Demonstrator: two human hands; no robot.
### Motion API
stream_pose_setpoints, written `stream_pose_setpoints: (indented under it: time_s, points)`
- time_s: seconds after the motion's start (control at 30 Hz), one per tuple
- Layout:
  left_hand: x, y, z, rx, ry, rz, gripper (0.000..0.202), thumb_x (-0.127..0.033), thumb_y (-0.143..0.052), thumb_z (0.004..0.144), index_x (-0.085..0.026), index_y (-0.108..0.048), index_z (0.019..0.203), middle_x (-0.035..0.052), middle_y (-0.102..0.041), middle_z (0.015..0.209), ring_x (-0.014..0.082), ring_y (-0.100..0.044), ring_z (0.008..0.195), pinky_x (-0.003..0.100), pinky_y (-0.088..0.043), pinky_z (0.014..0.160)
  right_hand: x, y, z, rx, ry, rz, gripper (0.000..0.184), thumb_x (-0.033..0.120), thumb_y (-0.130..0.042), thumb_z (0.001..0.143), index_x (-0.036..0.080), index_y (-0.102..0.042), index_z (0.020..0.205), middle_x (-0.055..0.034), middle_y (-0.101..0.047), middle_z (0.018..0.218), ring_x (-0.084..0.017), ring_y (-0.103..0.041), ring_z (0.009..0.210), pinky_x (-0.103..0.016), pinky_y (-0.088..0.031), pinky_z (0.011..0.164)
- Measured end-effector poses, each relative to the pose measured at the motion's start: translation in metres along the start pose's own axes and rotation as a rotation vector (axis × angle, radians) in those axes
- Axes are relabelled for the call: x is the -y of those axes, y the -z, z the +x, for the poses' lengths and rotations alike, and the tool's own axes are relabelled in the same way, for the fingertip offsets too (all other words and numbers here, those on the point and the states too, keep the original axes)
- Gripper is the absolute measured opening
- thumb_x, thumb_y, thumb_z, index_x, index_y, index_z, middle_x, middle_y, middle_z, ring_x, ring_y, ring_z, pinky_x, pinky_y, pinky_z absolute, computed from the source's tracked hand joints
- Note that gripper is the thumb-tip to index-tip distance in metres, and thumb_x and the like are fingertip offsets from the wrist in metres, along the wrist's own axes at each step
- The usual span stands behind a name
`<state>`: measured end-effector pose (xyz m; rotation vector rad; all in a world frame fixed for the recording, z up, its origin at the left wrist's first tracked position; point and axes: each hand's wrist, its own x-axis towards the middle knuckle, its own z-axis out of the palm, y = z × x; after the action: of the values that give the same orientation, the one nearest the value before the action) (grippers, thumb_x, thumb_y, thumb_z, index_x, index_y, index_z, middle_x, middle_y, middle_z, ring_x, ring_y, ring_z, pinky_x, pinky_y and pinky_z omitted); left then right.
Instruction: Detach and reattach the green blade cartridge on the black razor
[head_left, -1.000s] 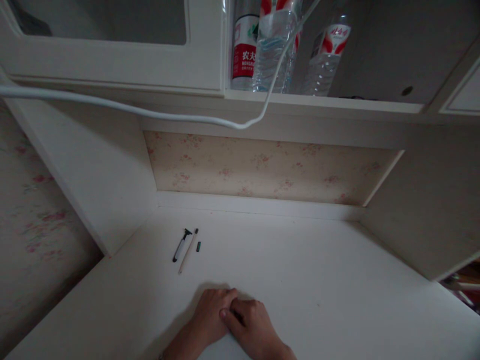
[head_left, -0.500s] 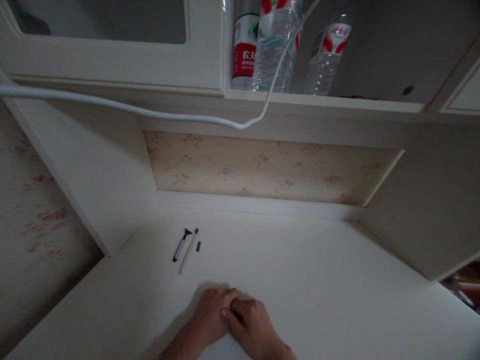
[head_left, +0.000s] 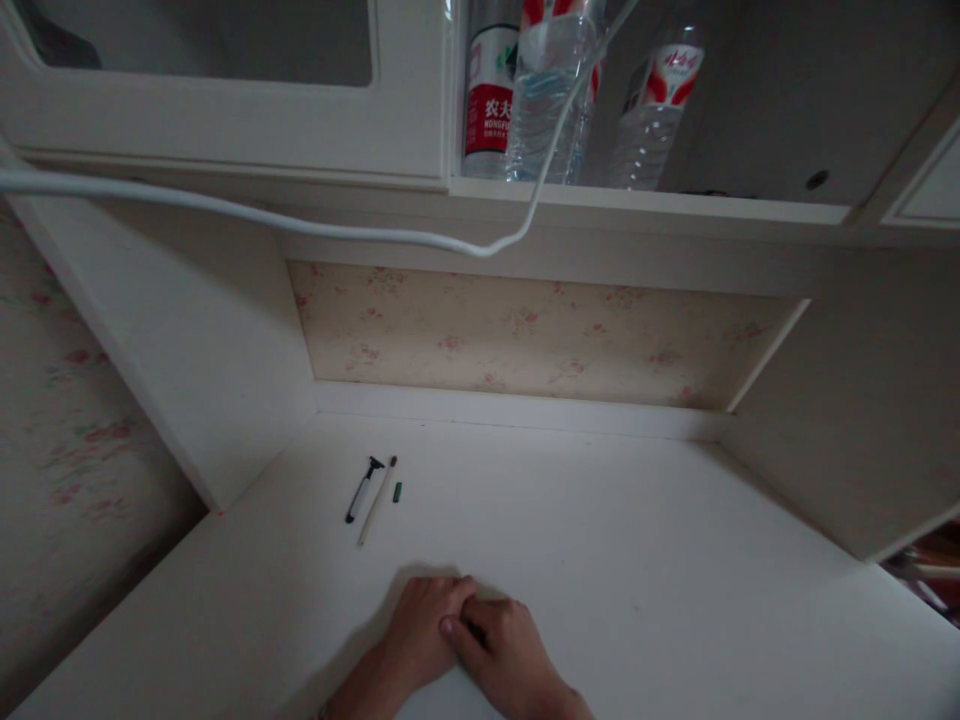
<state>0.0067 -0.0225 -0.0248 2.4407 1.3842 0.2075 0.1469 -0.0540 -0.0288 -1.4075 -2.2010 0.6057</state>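
- Floral wallpaper covers the wall at far left, beside a pale desk that runs across the whole lower view.
- Next comes a white side panel, with a glazed cabinet door above it.
- One white cable sags from the left edge across the door and rises past the bottles, partly covering them.
- On the desk's left half lies a razor, its black head pointing away from the person.
- Just right of it, a slim toothbrush lies aslant, dark bristles at the far end.
- Beside that rests a small dark-green piece, perhaps a battery, though too small to tell.
- Nearer the person, the left hand rests on the desk, fingers curled under.
- Against it, the right hand is folded in, its thumb across the left fingers; whether the palms hide anything, I cannot tell.
- Overhead, a red-labelled bottle, a clear bottle and a tilted-looking bottle stand on a shelf.
- Rightmost are a shaded panel and blurred reddish items.
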Motion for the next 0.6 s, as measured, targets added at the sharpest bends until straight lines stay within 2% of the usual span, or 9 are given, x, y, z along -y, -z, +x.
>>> stream_pose_setpoints:
  time_s: [0.37,0.6]
  points:
    - [-0.0014,0.0021,-0.0007,0.021,0.01,0.003,0.011,-0.03,-0.052,0.081,-0.023,-0.058,0.086,0.0028,-0.069,0.082,0.0229,-0.065,0.079,0.029,-0.041,0.067,0.0042,0.0028,-0.0018,0.02,-0.009,-0.013,0.037,0.04,-0.042,0.096,0.02,-0.063,0.073,0.0003,-0.069,0.071,-0.011,-0.061,0.061,-0.021,-0.035,0.058]
    - [-0.0009,0.0016,-0.0007,0.017,0.003,0.022,0.008,-0.029,-0.052,0.08,-0.023,-0.057,0.084,0.0026,-0.069,0.08,0.0237,-0.065,0.077,0.03,-0.041,0.064,0.0049,0.0045,-0.0016,0.017,-0.012,-0.013,0.037,0.04,-0.042,0.096,0.02,-0.064,0.073,0.0003,-0.069,0.071,-0.012,-0.061,0.061,-0.021,-0.035,0.058]
